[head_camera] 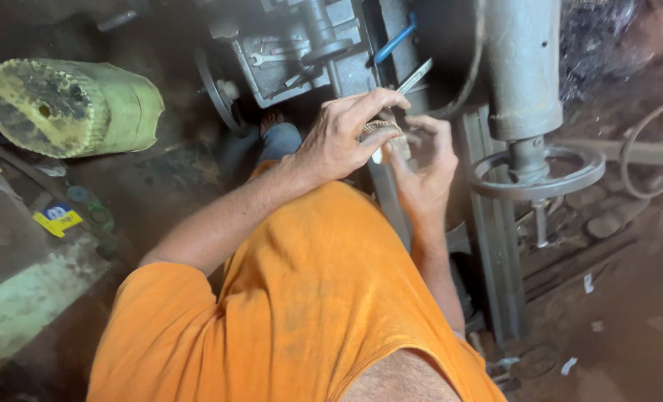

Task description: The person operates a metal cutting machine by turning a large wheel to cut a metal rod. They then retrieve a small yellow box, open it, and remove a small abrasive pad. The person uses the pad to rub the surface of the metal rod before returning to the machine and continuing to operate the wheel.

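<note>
My left hand [339,138] reaches in from the left and curls over a small round toothed metal part [380,127], with thumb and fingers pinched around it. My right hand [423,173] comes up from below and holds the same part from the right side, fingers against it. The part sits just in front of a grey metalworking machine [521,67]. Most of the part is hidden by my fingers. My orange shirt [301,298] fills the lower middle of the view.
A grey handwheel [540,175] sits to the right of my hands. Behind them is a machine tray with wrenches [279,59] and a blue-handled tool [394,41]. A green-yellow cylinder [71,108] lies at the left, a yellow-and-blue packet [57,217] below it. The floor is dirty.
</note>
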